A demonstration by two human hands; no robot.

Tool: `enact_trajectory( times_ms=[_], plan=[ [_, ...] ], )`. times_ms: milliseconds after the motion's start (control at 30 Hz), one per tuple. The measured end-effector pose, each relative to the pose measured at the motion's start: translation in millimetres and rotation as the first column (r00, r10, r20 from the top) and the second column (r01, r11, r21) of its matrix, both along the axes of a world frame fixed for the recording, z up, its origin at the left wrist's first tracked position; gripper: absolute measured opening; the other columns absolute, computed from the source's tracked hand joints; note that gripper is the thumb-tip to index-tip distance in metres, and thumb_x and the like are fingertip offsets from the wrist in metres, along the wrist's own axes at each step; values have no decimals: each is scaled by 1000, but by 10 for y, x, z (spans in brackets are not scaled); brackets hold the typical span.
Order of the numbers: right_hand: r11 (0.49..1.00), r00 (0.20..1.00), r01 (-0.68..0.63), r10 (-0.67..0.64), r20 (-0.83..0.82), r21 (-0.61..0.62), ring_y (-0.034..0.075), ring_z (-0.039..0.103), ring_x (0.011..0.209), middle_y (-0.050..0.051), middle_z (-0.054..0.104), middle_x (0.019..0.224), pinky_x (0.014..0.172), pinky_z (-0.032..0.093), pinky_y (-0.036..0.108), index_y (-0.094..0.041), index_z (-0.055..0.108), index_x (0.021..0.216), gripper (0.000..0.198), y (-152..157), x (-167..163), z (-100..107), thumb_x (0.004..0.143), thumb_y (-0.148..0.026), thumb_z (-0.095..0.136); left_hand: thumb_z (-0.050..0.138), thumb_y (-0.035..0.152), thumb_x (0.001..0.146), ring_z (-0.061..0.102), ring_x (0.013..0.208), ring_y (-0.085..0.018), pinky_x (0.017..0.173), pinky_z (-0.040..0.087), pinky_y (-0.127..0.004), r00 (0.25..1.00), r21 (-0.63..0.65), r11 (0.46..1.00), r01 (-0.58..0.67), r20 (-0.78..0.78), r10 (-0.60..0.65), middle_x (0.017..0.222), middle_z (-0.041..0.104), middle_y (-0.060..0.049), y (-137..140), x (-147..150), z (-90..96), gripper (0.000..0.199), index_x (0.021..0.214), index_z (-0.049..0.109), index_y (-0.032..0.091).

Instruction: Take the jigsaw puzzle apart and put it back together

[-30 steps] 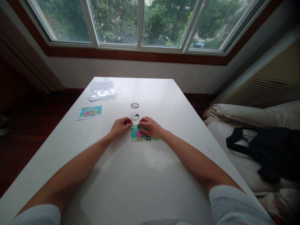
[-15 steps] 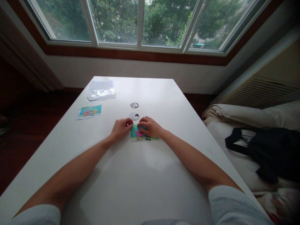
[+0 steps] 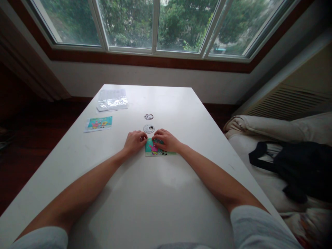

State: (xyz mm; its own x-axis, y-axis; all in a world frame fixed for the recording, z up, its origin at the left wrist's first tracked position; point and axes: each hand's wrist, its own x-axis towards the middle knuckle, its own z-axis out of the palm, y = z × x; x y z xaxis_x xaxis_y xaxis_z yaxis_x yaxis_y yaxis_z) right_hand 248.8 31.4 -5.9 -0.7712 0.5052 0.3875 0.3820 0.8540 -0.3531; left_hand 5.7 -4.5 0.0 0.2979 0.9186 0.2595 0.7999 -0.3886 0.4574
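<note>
A colourful cartoon picture (image 3: 153, 152), flat and rectangular with pink figures on teal and green, lies on the white table in front of me. At its upper left corner is my left hand (image 3: 135, 141), thumb and fingertips pinched together. What they hold, if anything, is too small to make out. My right hand (image 3: 167, 140) rests on the picture's upper right part with fingers apart and bent, hiding much of it. Just beyond the hands lies a round grey disc (image 3: 148, 129), and farther back a second round disc (image 3: 148, 117) with a dark rim.
To the left on the white table (image 3: 155, 200) lies a similar cartoon sheet (image 3: 100, 123). Behind that is a clear plastic bag (image 3: 112, 100) on some paper. A sofa (image 3: 241, 141) with a black garment (image 3: 303, 166) stands along the right side.
My left fingertips have shifted very slightly at the picture's corner. My right hand stays in place, and the discs and bag have not moved.
</note>
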Motion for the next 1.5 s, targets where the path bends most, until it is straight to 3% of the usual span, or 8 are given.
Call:
enact_trajectory(
  times_ms=[267,433,567,900,1200,1367,1500],
  plan=[
    [1000,1000,6,-6,19,0,25,56,102,10,66,110,94,47,41,-22,71,113,23,8,-1,-7,96,-35,64,62,25,92,62,94,-23,88,47,-39,988,84,986,141,-75,-135,100,73,-5,61,-56,-34,15,95,77,24],
    [1000,1000,5,-5,30,-4,25,56,103,10,66,111,95,46,41,-22,71,115,24,1,4,3,97,-35,62,57,28,99,64,101,-22,93,47,-39,917,122,918,377,-185,-353,112,76,-3,91,-192,24,22,106,77,27],
    [1000,999,16,-16,39,-8,25,56,103,11,66,112,95,46,41,-22,71,116,25,-7,5,15,98,-36,60,53,28,100,66,106,-20,93,47,-37,884,135,884,447,-220,-413,118,76,-2,61,-238,94,26,112,76,28],
    [1000,997,28,-27,66,-7,25,56,103,11,65,112,96,45,39,-22,72,117,27,-4,15,32,100,-37,58,52,32,101,67,109,-20,98,46,-39,888,107,896,431,-231,-399,119,77,-1,59,-209,116,28,114,77,29],
    [992,986,119,-123,116,40,25,54,105,10,65,115,96,43,38,-21,70,119,27,29,45,14,101,-36,57,54,38,99,59,129,-26,108,46,-44,874,26,916,401,-308,-374,141,66,-1,57,-209,110,40,137,65,31],
    [967,945,247,-256,203,67,26,53,110,11,64,118,97,41,38,-21,68,122,28,-36,6,67,100,-34,57,56,54,97,49,139,-30,118,37,-48,868,0,919,395,-328,-373,152,56,-6,-9,-145,96,59,149,54,26],
    [910,872,400,-414,261,106,27,52,111,12,63,117,95,40,38,-20,68,121,27,-159,-70,118,100,-34,57,53,59,97,41,146,-31,125,24,-53,908,8,958,287,-322,-269,156,51,-8,-90,-26,13,65,153,48,25]
  ],
)
